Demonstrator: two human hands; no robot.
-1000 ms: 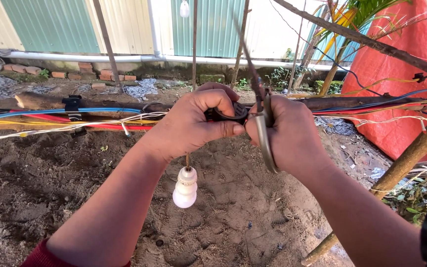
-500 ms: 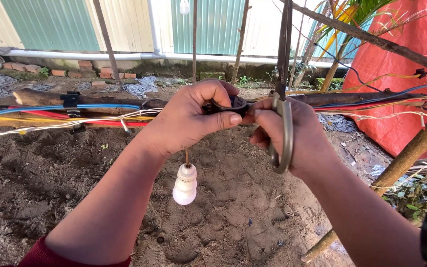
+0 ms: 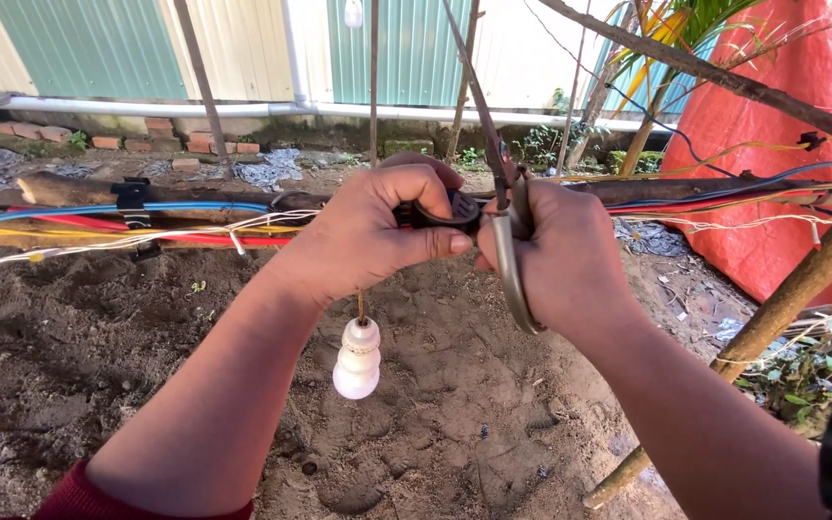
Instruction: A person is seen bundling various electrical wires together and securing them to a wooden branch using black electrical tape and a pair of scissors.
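Black tape (image 3: 443,210), a dark roll or band, sits at the centre of the frame, pressed against a horizontal wooden pole (image 3: 69,189) where a bundle of red, blue and yellow cables (image 3: 79,220) runs along it. Nearest the camera, a white bulb (image 3: 357,359) hangs on a short cord below the hands, over bare trodden earth (image 3: 98,356). The left hand (image 3: 368,231) is curled nearly closed, thumb and fingers pinching the tape. The right hand (image 3: 560,255) is wrapped shut around a pair of scissors (image 3: 507,241), one loop handle hanging down, blades pointing up toward the top of the frame. Judging by this, the binding at this spot looks partly done; a black clip (image 3: 132,195) already holds the cables further left, and the tape appears uncut. Beyond the pole lie bricks (image 3: 161,125), a white pipe (image 3: 146,108) and a green corrugated wall (image 3: 89,48); red sheeting (image 3: 782,144) fills the upper right.
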